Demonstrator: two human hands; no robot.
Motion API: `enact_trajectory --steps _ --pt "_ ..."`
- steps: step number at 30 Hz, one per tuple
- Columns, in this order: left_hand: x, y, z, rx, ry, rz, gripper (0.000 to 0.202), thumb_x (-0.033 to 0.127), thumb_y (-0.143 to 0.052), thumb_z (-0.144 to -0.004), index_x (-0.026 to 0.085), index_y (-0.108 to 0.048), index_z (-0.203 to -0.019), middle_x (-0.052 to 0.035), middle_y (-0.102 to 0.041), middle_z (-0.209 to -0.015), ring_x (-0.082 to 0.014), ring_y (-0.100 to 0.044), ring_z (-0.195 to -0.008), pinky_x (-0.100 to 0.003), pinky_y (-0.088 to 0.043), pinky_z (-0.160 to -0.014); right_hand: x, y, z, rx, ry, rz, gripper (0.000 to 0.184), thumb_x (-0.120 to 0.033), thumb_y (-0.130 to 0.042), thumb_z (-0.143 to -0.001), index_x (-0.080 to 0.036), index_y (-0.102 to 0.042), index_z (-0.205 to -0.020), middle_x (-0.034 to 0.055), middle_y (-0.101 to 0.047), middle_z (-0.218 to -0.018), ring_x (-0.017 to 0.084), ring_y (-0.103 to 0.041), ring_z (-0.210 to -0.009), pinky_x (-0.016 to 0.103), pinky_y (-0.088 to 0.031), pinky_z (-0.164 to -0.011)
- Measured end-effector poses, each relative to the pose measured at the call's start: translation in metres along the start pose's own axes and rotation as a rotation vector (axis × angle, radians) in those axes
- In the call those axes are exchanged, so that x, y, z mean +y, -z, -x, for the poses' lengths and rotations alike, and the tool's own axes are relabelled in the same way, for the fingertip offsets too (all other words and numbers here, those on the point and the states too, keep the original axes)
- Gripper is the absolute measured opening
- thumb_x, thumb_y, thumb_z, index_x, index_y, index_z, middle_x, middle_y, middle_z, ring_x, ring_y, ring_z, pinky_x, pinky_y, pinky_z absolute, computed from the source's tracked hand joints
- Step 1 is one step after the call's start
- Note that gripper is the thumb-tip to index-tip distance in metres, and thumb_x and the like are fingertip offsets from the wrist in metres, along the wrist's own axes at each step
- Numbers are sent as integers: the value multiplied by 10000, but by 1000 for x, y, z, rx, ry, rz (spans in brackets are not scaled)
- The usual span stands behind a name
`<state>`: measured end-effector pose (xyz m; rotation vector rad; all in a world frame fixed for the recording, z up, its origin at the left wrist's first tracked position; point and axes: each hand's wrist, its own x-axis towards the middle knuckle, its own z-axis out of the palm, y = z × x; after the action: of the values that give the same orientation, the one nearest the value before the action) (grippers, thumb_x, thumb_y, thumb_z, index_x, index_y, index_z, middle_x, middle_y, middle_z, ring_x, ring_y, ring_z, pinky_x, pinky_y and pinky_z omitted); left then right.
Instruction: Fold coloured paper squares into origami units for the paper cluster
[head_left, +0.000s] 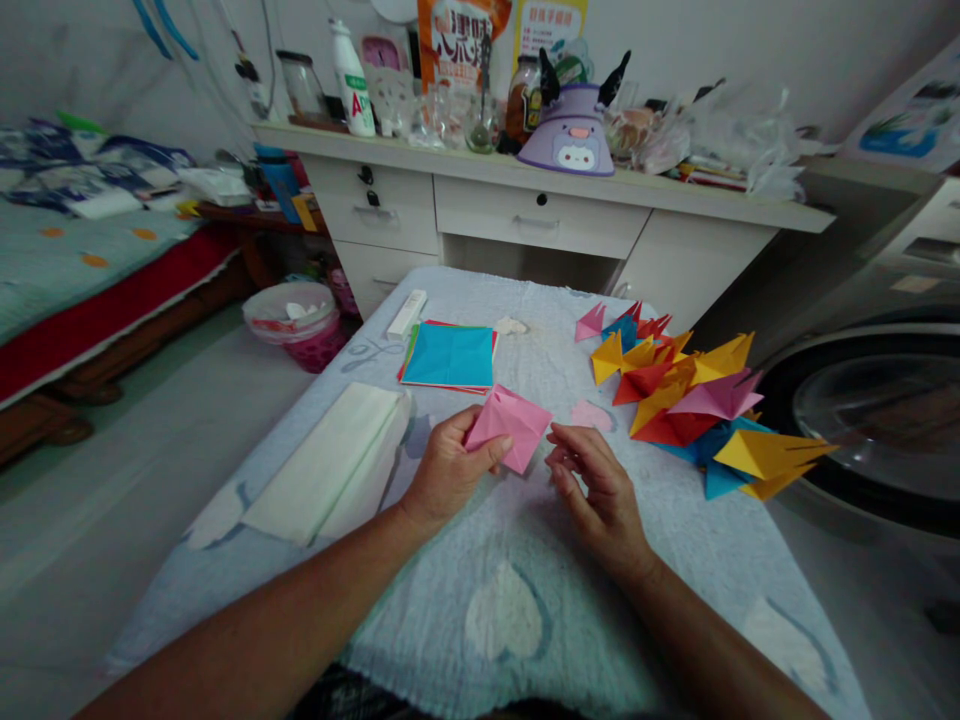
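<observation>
My left hand (456, 458) pinches a pink folded origami paper (519, 422) by its left side, thumb on top. The paper is a small creased square turned like a diamond, held above the cloth. Close to its right corner is my right hand (596, 490), fingers loosely curled and apart, with nothing visible in them. Just beyond the paper lies a stack of coloured paper sheets (450, 354), a blue one on top. Several folded paper cranes (675, 400) in yellow, red, pink and blue are heaped to the right.
A pale blue cloth (510, 610) with heart shapes covers the table. On it lie a white tissue pack (330, 465) and a white box-like strip (407, 314). Behind stands a white desk (540, 210) with bottles. A washing machine (885, 400) is at right, a pink bin (300, 325) at left.
</observation>
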<state>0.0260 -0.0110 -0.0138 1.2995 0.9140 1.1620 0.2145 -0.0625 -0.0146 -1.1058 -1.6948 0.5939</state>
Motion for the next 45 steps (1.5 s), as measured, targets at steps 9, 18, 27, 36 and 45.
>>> enact_trajectory --steps 9,18,27,36,45 --pt "-2 0 1 -57 0 14 181 259 -705 -772 152 -671 -915 -8 -636 -807 -118 -580 -670 -250 -505 -627 0 0 -1 -40 12 -33 457 -183 -504 -930 -328 -491 -1364 69 -541 -1121 178 -579 -906 339 -511 -740" --pt "0 2 1 -72 -199 -160 117 226 -713 -775 169 -714 -877 -11 -583 -850 -125 -575 -777 -232 -465 -690 -1 0 -1 -42 21 -30 420 -167 -503 -929 -305 -510 -1325 69 -530 -1093 167 -564 -899 330 -501 -755" --pt "-4 5 1 -165 -259 -134 175 213 -686 -812 197 -724 -982 -29 -571 -943 -153 -583 -891 -273 -492 -765 1 0 2 -33 21 -73 435 -175 -514 -926 -298 -491 -1343 67 -532 -1098 173 -561 -911 341 -504 -762" --pt "0 8 2 -201 -338 -190 237 69 -678 -754 210 -733 -936 -20 -565 -933 -146 -575 -885 -249 -469 -751 1 1 2 -70 25 -94 455 -179 -514 -931 -312 -478 -1364 68 -532 -1142 191 -546 -992 353 -493 -806" --pt "5 6 2 -208 -373 -234 132 116 -706 -778 196 -732 -880 -23 -573 -910 -139 -599 -859 -248 -478 -743 -3 2 2 -110 -17 -122 402 -198 -514 -937 -318 -525 -1321 71 -482 -1214 190 -527 -1028 345 -477 -846"
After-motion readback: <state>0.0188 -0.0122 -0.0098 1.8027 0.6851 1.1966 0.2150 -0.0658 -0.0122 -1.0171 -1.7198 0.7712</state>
